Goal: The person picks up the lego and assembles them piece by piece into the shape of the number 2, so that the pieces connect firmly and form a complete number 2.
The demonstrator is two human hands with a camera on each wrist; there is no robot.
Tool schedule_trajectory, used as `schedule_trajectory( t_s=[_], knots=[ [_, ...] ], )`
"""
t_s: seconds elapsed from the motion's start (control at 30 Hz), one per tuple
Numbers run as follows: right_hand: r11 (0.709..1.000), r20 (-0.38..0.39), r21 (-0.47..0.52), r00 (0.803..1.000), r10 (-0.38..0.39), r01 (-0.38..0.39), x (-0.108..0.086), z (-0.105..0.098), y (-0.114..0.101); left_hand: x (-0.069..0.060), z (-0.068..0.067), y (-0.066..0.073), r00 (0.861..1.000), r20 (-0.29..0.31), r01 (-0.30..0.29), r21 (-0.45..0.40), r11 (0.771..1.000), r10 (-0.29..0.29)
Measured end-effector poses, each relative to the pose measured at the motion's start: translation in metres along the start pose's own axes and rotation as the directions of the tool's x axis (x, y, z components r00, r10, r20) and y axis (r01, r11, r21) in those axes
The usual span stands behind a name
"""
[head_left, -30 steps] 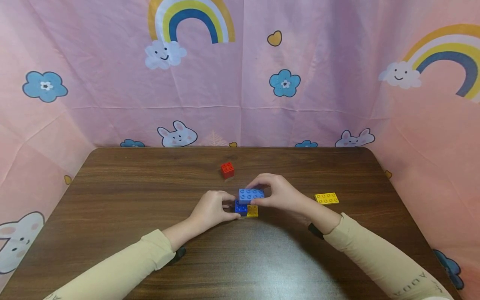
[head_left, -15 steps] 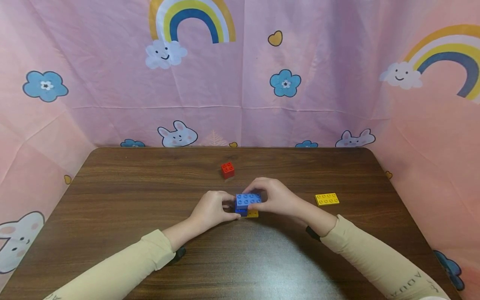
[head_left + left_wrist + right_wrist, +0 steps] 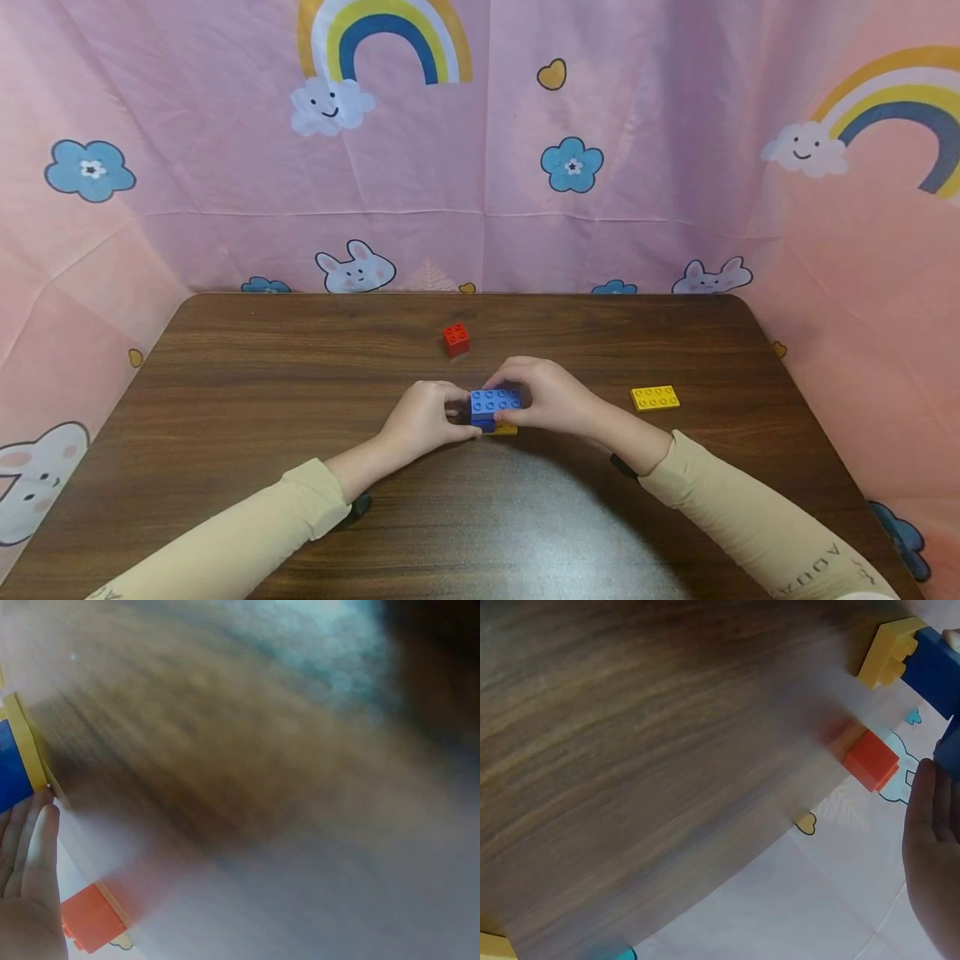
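In the head view, my right hand [image 3: 555, 396] pinches a light blue eight-stud building brick [image 3: 495, 402] from its right part. That brick sits over the left side of a dark blue brick [image 3: 482, 426], overhanging to the right; whether it is fully pressed on I cannot tell. Beneath is a yellow base piece [image 3: 507, 429], its right studs partly showing. My left hand [image 3: 427, 421] holds the dark blue brick and base at their left side, thumb in front. The right wrist view shows the base [image 3: 889, 649] and dark blue brick [image 3: 934, 671] side-on.
A red four-stud brick [image 3: 456, 339] stands behind the stack on the brown wooden table [image 3: 300, 342]. To the right lies a flat yellow eight-stud piece [image 3: 655, 398]. A pink patterned cloth [image 3: 510, 167] hangs around the table's back and sides.
My right hand has lowered the light blue brick, slightly leftward and toward me, over the dark blue brick. In the last half second it has barely moved. My left hand has kept its place.
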State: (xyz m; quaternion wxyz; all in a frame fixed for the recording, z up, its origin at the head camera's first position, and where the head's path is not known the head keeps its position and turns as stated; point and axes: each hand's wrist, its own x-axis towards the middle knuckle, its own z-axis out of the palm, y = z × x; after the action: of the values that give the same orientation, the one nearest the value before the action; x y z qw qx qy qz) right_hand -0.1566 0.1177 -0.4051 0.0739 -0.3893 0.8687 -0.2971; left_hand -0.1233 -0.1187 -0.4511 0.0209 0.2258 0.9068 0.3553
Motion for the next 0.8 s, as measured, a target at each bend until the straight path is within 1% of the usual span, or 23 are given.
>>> schedule_trajectory(
  t_s=[0.17,0.3,0.5,0.8],
  knots=[
    [0.998,0.007,-0.062,0.999,-0.032,0.033,0.0005,-0.0017,-0.0025,0.0003,0.0,-0.0002,1.0,-0.002,-0.005,-0.004,1.0,0.005],
    [0.994,0.02,-0.093,0.998,-0.052,0.053,0.0007,-0.0026,-0.0045,0.0002,0.0002,-0.0006,1.0,-0.003,-0.003,-0.011,1.0,0.003],
    [0.989,0.019,-0.123,0.997,-0.079,0.081,0.0001,-0.0016,-0.0057,0.0002,0.0006,-0.001,1.0,0.0,-0.003,-0.009,1.0,0.003],
    [0.986,-0.004,-0.143,0.997,-0.082,0.081,-0.0008,0.0001,-0.0062,0.0004,0.0007,-0.0009,1.0,-0.008,-0.004,0.001,1.0,0.004]
  ],
)
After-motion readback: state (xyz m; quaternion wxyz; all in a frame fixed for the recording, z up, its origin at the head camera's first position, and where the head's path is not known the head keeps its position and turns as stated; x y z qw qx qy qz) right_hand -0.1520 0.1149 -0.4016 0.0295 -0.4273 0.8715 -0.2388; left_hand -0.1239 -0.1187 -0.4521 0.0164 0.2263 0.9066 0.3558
